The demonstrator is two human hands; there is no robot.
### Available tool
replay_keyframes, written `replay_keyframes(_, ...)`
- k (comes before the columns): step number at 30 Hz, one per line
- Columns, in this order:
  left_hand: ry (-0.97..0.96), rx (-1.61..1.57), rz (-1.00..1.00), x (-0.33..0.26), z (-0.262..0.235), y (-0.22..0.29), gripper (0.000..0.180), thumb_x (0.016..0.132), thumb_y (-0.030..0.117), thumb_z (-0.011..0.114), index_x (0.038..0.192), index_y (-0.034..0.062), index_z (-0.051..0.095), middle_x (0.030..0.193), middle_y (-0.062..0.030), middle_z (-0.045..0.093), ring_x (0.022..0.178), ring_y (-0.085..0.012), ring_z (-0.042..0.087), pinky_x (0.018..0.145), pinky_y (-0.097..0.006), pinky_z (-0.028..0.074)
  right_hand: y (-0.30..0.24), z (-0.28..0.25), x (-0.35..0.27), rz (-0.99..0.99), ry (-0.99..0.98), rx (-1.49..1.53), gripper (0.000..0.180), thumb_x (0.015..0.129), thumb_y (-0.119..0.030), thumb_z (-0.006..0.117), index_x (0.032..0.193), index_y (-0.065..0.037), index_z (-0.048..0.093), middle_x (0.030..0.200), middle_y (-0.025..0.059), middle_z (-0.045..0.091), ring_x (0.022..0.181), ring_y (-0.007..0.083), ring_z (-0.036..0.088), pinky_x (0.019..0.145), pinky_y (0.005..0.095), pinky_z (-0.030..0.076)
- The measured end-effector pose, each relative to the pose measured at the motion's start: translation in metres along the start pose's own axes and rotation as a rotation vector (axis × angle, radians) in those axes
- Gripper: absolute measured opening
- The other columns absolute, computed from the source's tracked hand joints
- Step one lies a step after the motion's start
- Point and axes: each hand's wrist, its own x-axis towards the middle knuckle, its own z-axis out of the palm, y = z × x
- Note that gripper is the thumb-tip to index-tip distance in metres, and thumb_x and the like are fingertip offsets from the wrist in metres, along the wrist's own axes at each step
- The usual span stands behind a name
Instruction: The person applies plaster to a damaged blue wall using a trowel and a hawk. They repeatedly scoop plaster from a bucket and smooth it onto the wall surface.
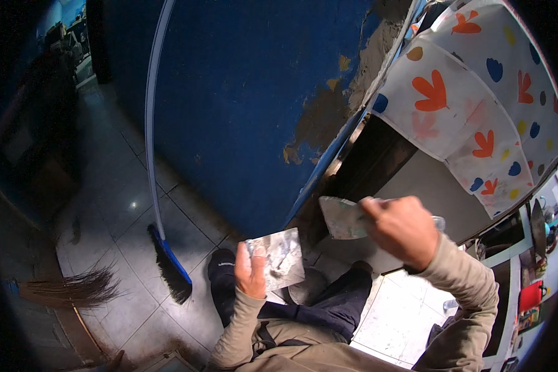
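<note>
My left hand (251,273) grips a flat, roughly square plate (291,239) by its left edge. A smeared lump of whitish-grey putty (283,261) lies on top of the plate. In my right hand (406,230), closed round the handle, is a putty knife (343,218) with a wide, stained blade. The blade points left and stands above and to the right of the plate, apart from it. Ahead is a blue wall (229,93) with a rough grey patch (328,115) of filler along its right edge. A dark round container (307,286) shows partly between my legs.
A broom with a blue head (172,266) and long handle leans at the left. Near it is a twig broom (68,288). White tiles cover the floor (130,260). A patterned cloth (452,93) hangs over a dark opening at the right, beside shelves with a red item (531,296).
</note>
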Motion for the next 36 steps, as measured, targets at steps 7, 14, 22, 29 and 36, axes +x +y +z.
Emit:
replay_keyframes(7,0.102,-0.040,-0.136,-0.004,-0.002,-0.022,0.025,0.099,0.024,0.052,0.101,-0.0014,0.052,0.087,-0.0069,0.054,0.078,-0.0143,0.046,0.071,-0.029,0.042,0.051,-0.067,-0.018,0.165,0.632,0.619,0.014,0.086,-0.005,0.067,0.097,-0.001,0.059,0.076,0.0064,0.063,0.064,0.0111,0.062,0.054,0.0261,0.049)
replay_keyframes(14,-0.003,0.032,-0.214,-0.008,-0.013,-0.049,0.034,0.099,0.029,0.053,0.109,-0.0038,0.054,0.095,-0.0120,0.060,0.085,-0.0190,0.052,0.078,-0.033,0.044,0.061,-0.088,0.014,0.144,0.732,0.316,0.018,0.090,-0.013,0.065,0.099,0.002,0.062,0.080,0.0129,0.067,0.064,0.0167,0.066,0.057,0.0269,0.053)
replay_keyframes(22,-0.056,0.044,-0.208,-0.008,-0.018,-0.064,0.040,0.099,0.030,0.053,0.120,-0.0036,0.054,0.106,-0.0148,0.062,0.095,-0.0237,0.055,0.088,-0.033,0.043,0.068,-0.091,0.027,0.211,0.698,0.278,0.021,0.092,-0.018,0.062,0.099,0.002,0.062,0.081,0.0156,0.069,0.064,0.0201,0.069,0.057,0.0276,0.056)
replay_keyframes(29,-0.055,0.029,-0.250,-0.013,-0.020,-0.079,0.036,0.098,0.028,0.053,0.112,-0.0046,0.055,0.099,-0.0160,0.060,0.088,-0.0243,0.054,0.083,-0.034,0.043,0.071,-0.097,0.032,0.181,0.702,0.205,0.018,0.093,-0.016,0.061,0.096,0.001,0.064,0.082,0.0136,0.067,0.067,0.0202,0.070,0.056,0.0291,0.056)
replay_keyframes(36,-0.071,0.068,-0.276,-0.010,-0.018,-0.069,0.035,0.098,0.030,0.053,0.102,-0.0050,0.053,0.091,-0.0160,0.059,0.080,-0.0235,0.051,0.076,-0.036,0.044,0.087,-0.100,0.034,0.200,0.678,0.204,0.015,0.093,-0.013,0.061,0.100,-0.001,0.065,0.089,0.0116,0.068,0.072,0.0192,0.071,0.055,0.0286,0.057)
